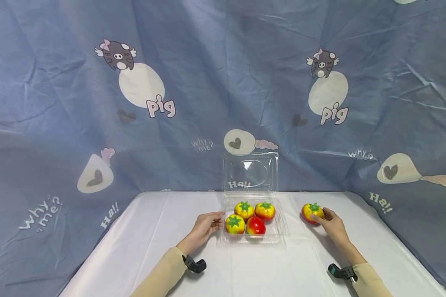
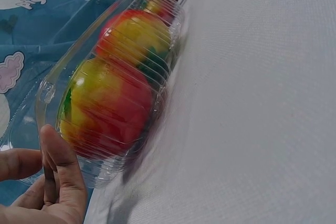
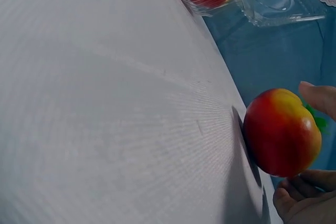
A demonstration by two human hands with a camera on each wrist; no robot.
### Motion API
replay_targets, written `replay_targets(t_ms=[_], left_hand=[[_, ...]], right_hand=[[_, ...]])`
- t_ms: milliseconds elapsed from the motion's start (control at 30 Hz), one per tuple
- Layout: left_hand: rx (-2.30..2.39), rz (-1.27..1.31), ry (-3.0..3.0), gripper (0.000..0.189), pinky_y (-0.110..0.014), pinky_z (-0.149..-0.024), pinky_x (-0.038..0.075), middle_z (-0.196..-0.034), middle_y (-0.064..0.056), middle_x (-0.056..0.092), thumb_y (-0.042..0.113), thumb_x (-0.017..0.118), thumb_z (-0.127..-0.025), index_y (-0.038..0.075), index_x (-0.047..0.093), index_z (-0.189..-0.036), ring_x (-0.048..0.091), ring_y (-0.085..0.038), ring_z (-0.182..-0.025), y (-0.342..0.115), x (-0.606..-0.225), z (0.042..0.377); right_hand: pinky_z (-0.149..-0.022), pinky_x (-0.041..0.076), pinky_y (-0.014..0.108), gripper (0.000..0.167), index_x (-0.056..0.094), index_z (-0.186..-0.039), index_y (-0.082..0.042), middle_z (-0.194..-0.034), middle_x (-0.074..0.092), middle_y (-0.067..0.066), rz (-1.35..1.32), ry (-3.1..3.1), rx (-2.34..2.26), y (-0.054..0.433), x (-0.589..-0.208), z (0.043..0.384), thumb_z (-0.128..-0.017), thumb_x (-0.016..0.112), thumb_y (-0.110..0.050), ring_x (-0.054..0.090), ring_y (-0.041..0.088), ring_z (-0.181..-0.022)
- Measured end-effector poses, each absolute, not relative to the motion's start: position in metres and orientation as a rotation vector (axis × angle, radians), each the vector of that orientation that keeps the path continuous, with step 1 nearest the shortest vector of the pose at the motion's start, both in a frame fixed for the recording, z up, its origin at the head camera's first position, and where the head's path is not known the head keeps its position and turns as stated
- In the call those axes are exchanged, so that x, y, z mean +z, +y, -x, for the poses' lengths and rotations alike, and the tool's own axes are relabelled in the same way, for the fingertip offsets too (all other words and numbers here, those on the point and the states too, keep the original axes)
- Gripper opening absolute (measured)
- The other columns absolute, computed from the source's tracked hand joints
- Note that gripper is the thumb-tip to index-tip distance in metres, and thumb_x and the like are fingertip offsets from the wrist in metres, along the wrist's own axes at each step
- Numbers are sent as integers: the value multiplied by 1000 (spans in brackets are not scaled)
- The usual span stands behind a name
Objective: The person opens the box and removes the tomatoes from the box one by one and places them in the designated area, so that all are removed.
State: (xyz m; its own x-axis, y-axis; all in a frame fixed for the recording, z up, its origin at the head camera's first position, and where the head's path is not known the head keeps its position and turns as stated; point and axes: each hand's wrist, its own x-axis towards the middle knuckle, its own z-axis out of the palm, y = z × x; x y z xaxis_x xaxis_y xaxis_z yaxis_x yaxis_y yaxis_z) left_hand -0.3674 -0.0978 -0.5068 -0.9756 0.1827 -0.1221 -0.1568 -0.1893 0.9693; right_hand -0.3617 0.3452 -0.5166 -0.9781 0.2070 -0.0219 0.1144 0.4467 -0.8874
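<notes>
A clear plastic clamshell box (image 1: 281, 225) stands on the table with its lid (image 1: 250, 175) raised at the back. Several yellow-and-red tomatoes (image 1: 244, 210) with green star-shaped leaves sit in it; a redder one (image 1: 256, 226) lies at the front with no leaf showing. At the box's left side is my left hand (image 1: 204, 227), whose thumb and fingers (image 2: 68, 169) pinch the rim in the left wrist view. To the right of the box, my right hand (image 1: 333, 227) holds another tomato (image 3: 281, 132), thumb at its leafy top and fingers against its side, close over the table.
White cloth covers the table (image 1: 245, 268). Behind it hangs a blue curtain (image 1: 208, 82) printed with pigs and lettering, right behind the lid. Each wrist wears a black band (image 1: 195, 264) over a beige sleeve.
</notes>
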Motion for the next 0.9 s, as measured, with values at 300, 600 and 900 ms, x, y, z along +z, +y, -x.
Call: replay_targets(t_ms=[300,600,900], left_hand=[[2273,-24,1831,41,-20,-66,53,-84,-4,62,9,53,-95,-14,52,-129,59,-9,-72,-97,-507,367],[2263,-25,1843,41,-21,-66,53,-86,-6,62,10,54,-95,-14,52,-128,58,-10,-72,-96,-509,368],[2262,-31,1841,42,-21,-66,53,-86,-6,62,11,54,-95,-14,51,-130,59,-10,-72,-98,-507,367]], right_hand=[[-116,27,51,95,16,-149,10,-153,22,31,295,-2583,1589,345,-516,361,-88,68,-40,26,45,-141],[-116,27,52,94,18,-148,11,-152,24,32,296,-2586,1576,347,-514,360,-88,67,-42,27,45,-140],[-114,30,53,94,18,-151,5,-153,25,28,240,-2582,1549,350,-506,358,-88,66,-46,28,44,-140]])
